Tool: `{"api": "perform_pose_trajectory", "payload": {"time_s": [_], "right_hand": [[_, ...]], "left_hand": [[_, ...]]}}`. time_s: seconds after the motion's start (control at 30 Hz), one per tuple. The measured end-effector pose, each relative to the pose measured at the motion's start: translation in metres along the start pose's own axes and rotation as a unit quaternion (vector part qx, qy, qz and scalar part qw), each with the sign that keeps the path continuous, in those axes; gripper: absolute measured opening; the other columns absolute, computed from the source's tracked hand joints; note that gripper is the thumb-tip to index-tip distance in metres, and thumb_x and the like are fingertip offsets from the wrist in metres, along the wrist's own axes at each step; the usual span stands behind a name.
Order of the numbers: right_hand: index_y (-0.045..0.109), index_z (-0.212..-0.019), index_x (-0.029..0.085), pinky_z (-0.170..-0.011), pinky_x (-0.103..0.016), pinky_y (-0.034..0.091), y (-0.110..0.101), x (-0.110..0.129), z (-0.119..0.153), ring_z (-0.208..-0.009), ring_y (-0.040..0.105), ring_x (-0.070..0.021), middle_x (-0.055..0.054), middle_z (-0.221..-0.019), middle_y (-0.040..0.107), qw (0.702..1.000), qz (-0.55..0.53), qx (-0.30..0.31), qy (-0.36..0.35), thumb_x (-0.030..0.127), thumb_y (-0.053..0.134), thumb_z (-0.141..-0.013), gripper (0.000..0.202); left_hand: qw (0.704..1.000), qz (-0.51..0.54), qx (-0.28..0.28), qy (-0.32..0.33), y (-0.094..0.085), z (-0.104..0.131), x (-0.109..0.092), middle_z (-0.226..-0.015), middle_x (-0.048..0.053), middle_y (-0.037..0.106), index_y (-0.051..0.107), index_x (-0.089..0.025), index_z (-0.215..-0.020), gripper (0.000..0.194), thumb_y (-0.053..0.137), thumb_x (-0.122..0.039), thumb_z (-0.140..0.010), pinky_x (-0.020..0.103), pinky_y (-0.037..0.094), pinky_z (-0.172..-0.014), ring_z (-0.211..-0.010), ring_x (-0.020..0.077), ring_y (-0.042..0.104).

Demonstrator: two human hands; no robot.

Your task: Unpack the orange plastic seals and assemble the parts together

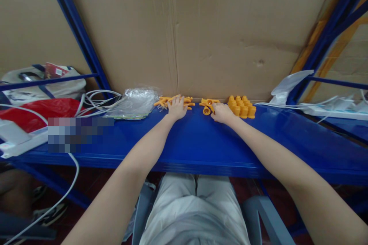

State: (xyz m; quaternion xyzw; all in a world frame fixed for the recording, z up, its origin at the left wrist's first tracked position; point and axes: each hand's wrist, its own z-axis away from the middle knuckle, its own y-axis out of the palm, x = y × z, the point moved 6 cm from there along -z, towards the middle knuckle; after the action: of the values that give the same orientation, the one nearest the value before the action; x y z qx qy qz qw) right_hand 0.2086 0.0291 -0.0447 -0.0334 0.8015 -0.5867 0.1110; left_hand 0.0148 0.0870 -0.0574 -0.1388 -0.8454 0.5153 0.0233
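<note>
My left hand point(177, 108) lies with its fingers spread over a pile of orange, stick-like plastic pieces point(189, 100), near the back of the blue shelf point(189, 143). Small metal bits point(162, 108) show at the left of that pile. To the right, the curled fingers of my right hand point(223, 113) close at the edge of a small group of orange plastic parts point(206, 110) with round, hollow ends; the fingertips are partly hidden. Beside this hand, orange cup-shaped pieces point(242, 108) stand upright in tight rows.
A clear plastic bag point(133, 104) and white cables point(100, 95) lie to the left, near a red bag point(61, 106) and a white power strip point(24, 141). Cardboard point(212, 38) walls the back. Blue posts point(77, 34) frame the shelf. Another power strip point(336, 111) sits at right.
</note>
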Motion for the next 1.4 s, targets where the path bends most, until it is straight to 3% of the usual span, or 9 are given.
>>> {"api": "perform_pose_trajectory", "payload": {"time_s": [0.2,0.37,0.53,0.8,0.93,1.0,1.17,1.3,1.4], "right_hand": [[0.065,-0.123,0.009,-0.092,-0.035,0.052,0.006,-0.014,-0.011,-0.113,0.069,-0.0303,-0.022,-0.123,0.072,0.996,-0.061,-0.058,0.003,0.018,0.048,-0.095,0.034],[0.068,-0.110,0.014,-0.094,-0.038,0.053,0.007,-0.028,-0.019,-0.109,0.070,-0.0296,-0.018,-0.116,0.075,0.977,-0.170,-0.128,0.003,0.022,0.056,-0.093,0.022],[0.066,-0.102,0.017,-0.093,-0.040,0.053,0.005,-0.040,-0.020,-0.104,0.071,-0.0276,-0.014,-0.109,0.075,0.935,-0.299,-0.178,0.064,0.022,0.064,-0.087,0.016],[0.060,-0.081,0.021,-0.091,-0.043,0.054,0.003,-0.055,-0.026,-0.092,0.068,-0.0247,-0.008,-0.091,0.072,0.850,-0.447,-0.258,0.107,0.034,0.067,-0.078,0.015],[0.057,-0.087,0.022,-0.081,-0.040,0.057,0.005,-0.058,-0.032,-0.081,0.068,-0.0210,-0.005,-0.090,0.069,0.789,-0.550,-0.256,0.099,0.038,0.063,-0.080,0.019],[0.057,-0.092,0.022,-0.078,-0.037,0.057,0.004,-0.060,-0.033,-0.080,0.068,-0.0195,-0.006,-0.097,0.069,0.777,-0.568,-0.251,0.102,0.036,0.060,-0.081,0.018],[0.058,-0.100,0.020,-0.077,-0.034,0.055,0.002,-0.067,-0.033,-0.085,0.066,-0.0190,-0.007,-0.103,0.068,0.807,-0.519,-0.261,0.106,0.027,0.054,-0.080,0.021],[0.057,-0.098,0.021,-0.077,-0.032,0.052,-0.002,-0.064,-0.031,-0.084,0.061,-0.0178,-0.004,-0.097,0.066,0.833,-0.477,-0.273,0.059,0.026,0.055,-0.081,0.018],[0.054,-0.095,0.022,-0.078,-0.032,0.049,-0.009,-0.051,-0.027,-0.083,0.057,-0.0170,-0.003,-0.096,0.062,0.854,-0.444,-0.272,-0.006,0.030,0.056,-0.085,0.013]], "left_hand": [[0.998,-0.009,-0.005,0.065,-0.006,0.004,-0.019,-0.167,0.016,0.034,0.044,-0.021,-0.155,0.058,0.045,-0.032,-0.098,0.068,0.030,-0.118,-0.153,0.0371,0.031],[0.983,-0.024,0.048,0.178,-0.003,0.008,-0.041,-0.154,0.015,0.054,0.058,-0.018,-0.143,0.048,0.045,-0.028,-0.097,0.059,0.033,-0.119,-0.145,0.0316,0.046],[0.960,0.001,0.124,0.252,0.004,0.018,-0.065,-0.156,0.013,0.053,0.048,-0.017,-0.153,0.057,0.045,-0.038,-0.100,0.047,0.036,-0.120,-0.142,0.0285,0.051],[0.953,0.037,0.173,0.244,0.010,0.026,-0.074,-0.164,0.014,0.041,0.029,-0.021,-0.162,0.069,0.038,-0.053,-0.102,0.052,0.033,-0.121,-0.149,0.0308,0.042],[0.947,0.042,0.156,0.278,0.017,0.022,-0.072,-0.162,0.014,0.044,0.031,-0.021,-0.160,0.065,0.037,-0.052,-0.103,0.046,0.034,-0.120,-0.148,0.0283,0.044],[0.948,0.042,0.138,0.283,0.017,0.021,-0.071,-0.161,0.014,0.046,0.035,-0.022,-0.158,0.061,0.036,-0.049,-0.103,0.046,0.035,-0.119,-0.146,0.0267,0.046],[0.968,0.032,0.063,0.242,0.000,0.020,-0.072,-0.155,0.013,0.054,0.054,-0.020,-0.145,0.047,0.038,-0.036,-0.103,0.051,0.037,-0.117,-0.142,0.0277,0.050],[0.975,0.042,-0.059,0.212,-0.030,0.022,-0.074,-0.162,0.015,0.043,0.045,-0.018,-0.152,0.051,0.036,-0.027,-0.102,0.052,0.031,-0.120,-0.149,0.0289,0.040],[0.976,0.032,-0.100,0.190,-0.041,0.023,-0.075,-0.165,0.016,0.039,0.040,-0.017,-0.155,0.053,0.033,-0.026,-0.103,0.050,0.026,-0.123,-0.153,0.0293,0.034]]}}
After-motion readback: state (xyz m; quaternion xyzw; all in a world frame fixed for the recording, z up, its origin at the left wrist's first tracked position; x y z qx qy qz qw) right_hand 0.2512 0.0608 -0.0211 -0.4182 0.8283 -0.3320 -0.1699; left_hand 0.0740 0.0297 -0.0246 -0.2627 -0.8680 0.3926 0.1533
